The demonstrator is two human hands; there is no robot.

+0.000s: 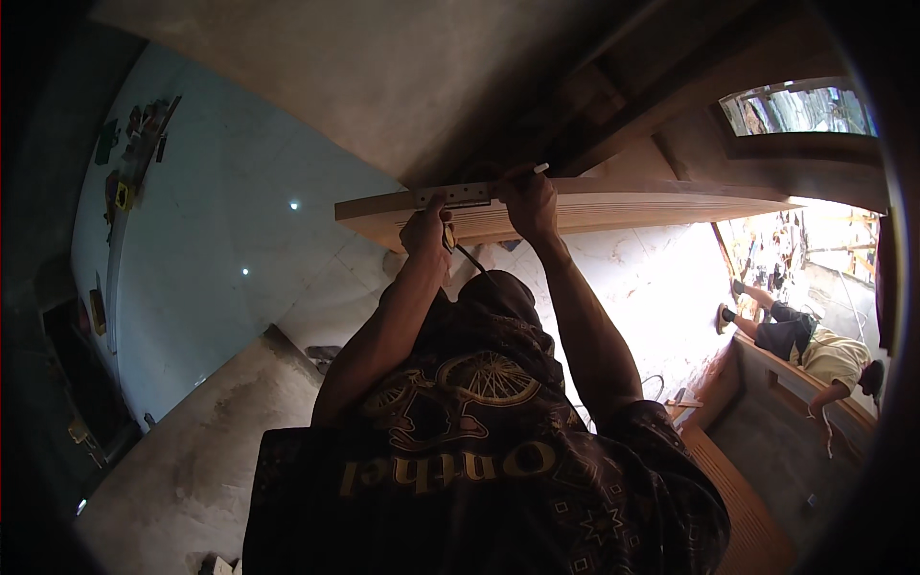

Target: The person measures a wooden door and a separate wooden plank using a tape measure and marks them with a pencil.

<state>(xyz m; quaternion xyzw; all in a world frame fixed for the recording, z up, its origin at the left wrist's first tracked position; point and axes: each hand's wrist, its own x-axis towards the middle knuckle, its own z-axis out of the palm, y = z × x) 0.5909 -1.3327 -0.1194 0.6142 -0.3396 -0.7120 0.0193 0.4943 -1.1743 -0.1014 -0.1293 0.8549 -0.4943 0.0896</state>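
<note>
A long wooden door panel (623, 206) with a grooved face lies crosswise in front of me. My left hand (424, 230) presses a metal hinge plate (456, 194) with holes against its upper edge; a yellow and black object (448, 237) with a dark strap is at the same hand, too small to name. My right hand (527, 206) is closed around a white stick-like marker (540, 170) at the right end of the hinge. Its tip is hidden. My dark printed shirt (450, 460) fills the lower middle.
Pale tiled floor (345, 273) lies beyond the panel. Several tools (125, 192) are along the far left. At right, another person (815, 350) in a light top and dark shorts is by a wooden frame (786, 393) in a bright opening. Grooved wooden boards (733, 498) lie at the lower right.
</note>
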